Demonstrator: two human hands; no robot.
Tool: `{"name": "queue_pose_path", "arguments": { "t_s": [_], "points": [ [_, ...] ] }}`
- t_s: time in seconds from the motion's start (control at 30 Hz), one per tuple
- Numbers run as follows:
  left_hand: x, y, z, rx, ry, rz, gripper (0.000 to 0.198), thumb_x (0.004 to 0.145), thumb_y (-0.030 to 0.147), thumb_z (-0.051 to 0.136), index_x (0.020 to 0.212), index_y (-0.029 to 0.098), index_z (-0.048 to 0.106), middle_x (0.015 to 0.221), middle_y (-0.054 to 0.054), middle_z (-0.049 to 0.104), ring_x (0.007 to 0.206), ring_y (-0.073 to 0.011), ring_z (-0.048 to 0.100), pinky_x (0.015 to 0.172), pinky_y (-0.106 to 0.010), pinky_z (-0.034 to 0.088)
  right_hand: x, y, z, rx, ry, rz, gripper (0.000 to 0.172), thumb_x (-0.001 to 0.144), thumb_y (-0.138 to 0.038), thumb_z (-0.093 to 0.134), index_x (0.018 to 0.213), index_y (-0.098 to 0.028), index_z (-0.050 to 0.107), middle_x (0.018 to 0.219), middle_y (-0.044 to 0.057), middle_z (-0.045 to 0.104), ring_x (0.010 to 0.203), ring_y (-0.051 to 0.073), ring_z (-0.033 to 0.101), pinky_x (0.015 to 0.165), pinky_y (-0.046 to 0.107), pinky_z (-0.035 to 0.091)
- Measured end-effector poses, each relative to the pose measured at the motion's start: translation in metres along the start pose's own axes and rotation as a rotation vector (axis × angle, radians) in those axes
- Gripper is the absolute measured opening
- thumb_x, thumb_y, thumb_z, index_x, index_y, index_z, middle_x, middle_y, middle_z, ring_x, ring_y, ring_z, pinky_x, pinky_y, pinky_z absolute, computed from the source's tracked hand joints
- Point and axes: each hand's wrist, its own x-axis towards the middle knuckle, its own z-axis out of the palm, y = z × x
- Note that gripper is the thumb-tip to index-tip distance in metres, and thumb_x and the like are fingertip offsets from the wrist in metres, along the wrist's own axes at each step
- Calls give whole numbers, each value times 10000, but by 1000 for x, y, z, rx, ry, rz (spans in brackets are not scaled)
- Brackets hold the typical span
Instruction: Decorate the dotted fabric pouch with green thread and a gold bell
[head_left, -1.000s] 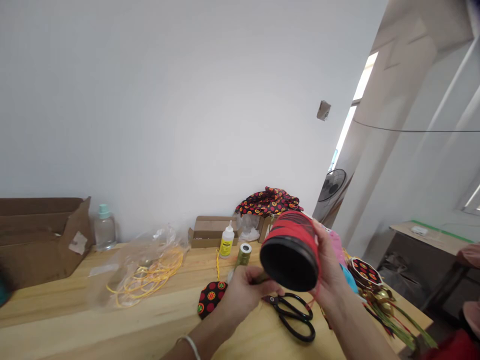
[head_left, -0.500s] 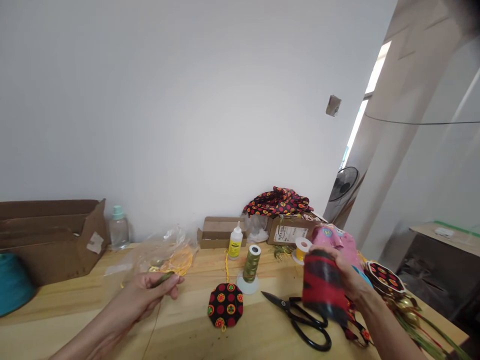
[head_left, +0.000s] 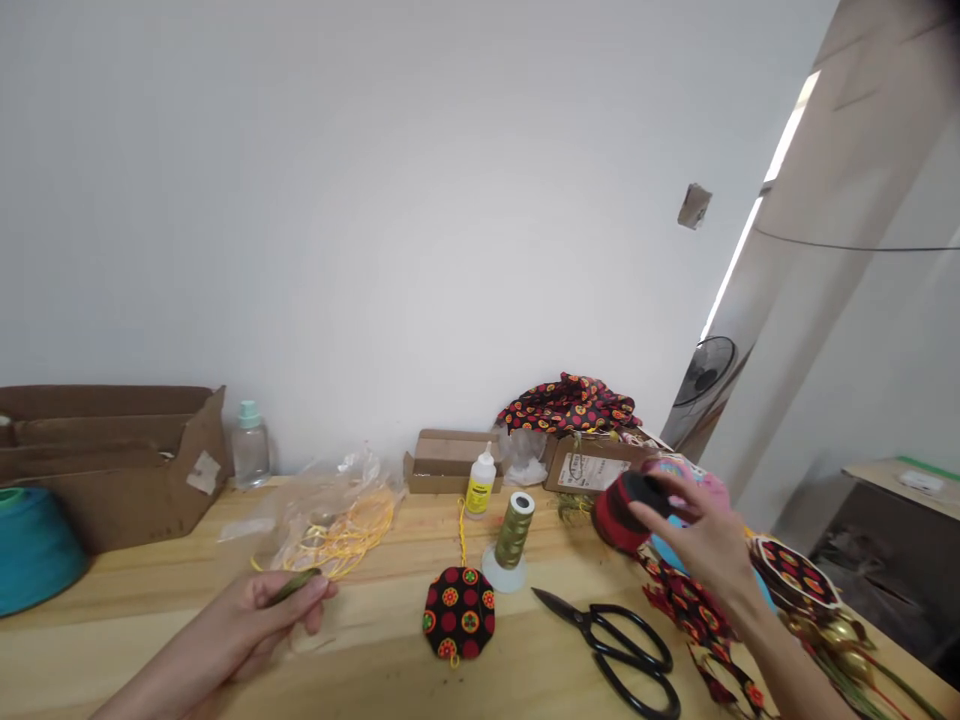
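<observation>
My left hand (head_left: pixel 259 610) hovers low over the wooden table (head_left: pixel 360 650) at the lower left, fingers pinched on a small olive-green piece (head_left: pixel 292 584). Farther right, my right hand (head_left: pixel 709 545) reaches out with its fingers spread, the fingertips resting on a red thread spool with a black end (head_left: pixel 619 510) that lies tilted on the table. Between my hands stand a gold thread spool (head_left: pixel 512 538) on a white base and a round black patch with red and yellow flowers (head_left: pixel 459 622). Black scissors (head_left: pixel 622 650) lie below my right hand.
A glue bottle (head_left: pixel 478 484), small cardboard boxes (head_left: pixel 442 462) and patterned cloth (head_left: pixel 570 402) line the back wall. Yellow cord in a plastic bag (head_left: pixel 337 525) lies left of centre. A large cardboard box (head_left: pixel 112 460), a clear bottle (head_left: pixel 250 446) and a teal object (head_left: pixel 34 550) are at the left.
My right hand lowered the red spool from in front of me and set it on the table at the right. My left hand drew away to the lower left with the olive piece.
</observation>
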Motion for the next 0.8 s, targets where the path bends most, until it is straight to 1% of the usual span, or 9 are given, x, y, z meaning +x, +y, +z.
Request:
{"name": "queue_pose_path", "arguments": {
  "t_s": [0.1, 0.2, 0.3, 0.33, 0.47, 0.53, 0.57, 0.63, 0.8],
  "points": [
    [-10, 13, -7, 44, -76, 13, 425, 538, 571, 577, 447, 162, 511, 349, 115, 121, 356, -40, 56, 395, -208, 5, -4, 32, 17, -207, -264, -7, 387, 596, -400, 637, 898, -160, 606, 820, 87, 656, 668, 225, 608, 600, 360, 495],
    [-21, 32, 0, 43, -128, 31, 443, 565, 583, 547, 451, 156, 535, 332, 111, 137, 349, -46, 77, 397, -220, 16, -5, 43, 32, -233, -302, -36, 372, 616, -412, 609, 888, -158, 598, 890, 110, 640, 790, 263, 597, 671, 393, 481],
    [-28, 47, 16, -7, -183, 19, 463, 552, 597, 550, 438, 148, 529, 330, 107, 199, 329, -35, 78, 388, -226, 13, -17, 11, 45, -134, -92, -126, 433, 651, -419, 575, 997, -160, 549, 1070, 132, 558, 986, 282, 508, 828, 448, 399],
    [-29, 51, 21, -18, -207, 20, 468, 550, 596, 554, 436, 143, 533, 331, 105, 219, 326, -31, 80, 384, -226, 16, -25, -8, 50, -54, -91, -149, 382, 704, -399, 527, 1008, -168, 545, 1101, 124, 542, 1021, 264, 488, 863, 436, 377],
    [-28, 60, 37, -35, -328, 25, 462, 572, 578, 561, 468, 128, 570, 339, 97, 274, 321, -26, 112, 377, -224, 34, -67, -86, 89, 218, -521, -139, 297, 768, -305, 475, 1021, -179, 569, 1053, 97, 591, 957, 210, 534, 834, 344, 410],
    [-25, 60, 39, -69, -361, 38, 454, 588, 573, 555, 485, 131, 570, 329, 105, 250, 316, -27, 113, 371, -223, 38, -80, -108, 113, 261, -747, -157, 201, 738, -247, 514, 869, -164, 643, 856, 68, 653, 802, 186, 578, 726, 294, 446],
    [-23, 58, 39, -92, -365, 42, 448, 597, 570, 551, 493, 135, 567, 322, 109, 234, 315, -28, 110, 367, -222, 40, -83, -112, 123, 279, -834, -147, 170, 733, -230, 514, 764, -160, 666, 729, 48, 656, 700, 167, 582, 650, 269, 449],
    [-19, 52, 38, -126, -357, 38, 437, 613, 560, 546, 503, 138, 564, 306, 117, 213, 311, -30, 100, 360, -219, 41, -83, -112, 138, 334, -896, -80, 177, 722, -225, 527, 646, -147, 666, 594, 23, 621, 589, 137, 550, 567, 244, 423],
    [-13, 31, 39, -155, -344, 1, 413, 633, 521, 557, 524, 127, 615, 278, 119, 206, 284, -23, 97, 340, -204, 44, -77, -98, 146, 791, -882, 214, 142, 665, -283, 620, 621, -149, 641, 680, 16, 588, 632, 113, 522, 596, 228, 402]
  ]
}}
